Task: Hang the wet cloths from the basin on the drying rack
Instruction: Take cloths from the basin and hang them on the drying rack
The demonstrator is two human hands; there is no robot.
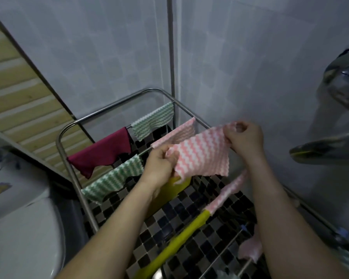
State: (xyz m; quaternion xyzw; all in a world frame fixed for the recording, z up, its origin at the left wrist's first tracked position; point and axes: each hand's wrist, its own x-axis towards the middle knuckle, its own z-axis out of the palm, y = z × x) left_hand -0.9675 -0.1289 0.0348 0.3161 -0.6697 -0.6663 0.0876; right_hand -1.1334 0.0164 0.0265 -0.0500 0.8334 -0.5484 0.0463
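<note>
Head view: pink cloth [201, 156] between hands [159, 165] [245, 137] (over drying rack [113, 106])

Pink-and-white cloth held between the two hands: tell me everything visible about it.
The pink-and-white cloth is roughly rectangular, with wavy zigzag stripes and a nubbly, microfibre-like look. It is spread open and tilted above the drying rack, apparently not yet draped on a rail. The left hand pinches its lower-left corner, the right hand its upper-right corner; the bottom edge hangs free and wavy. Wetness cannot be judged.
</note>
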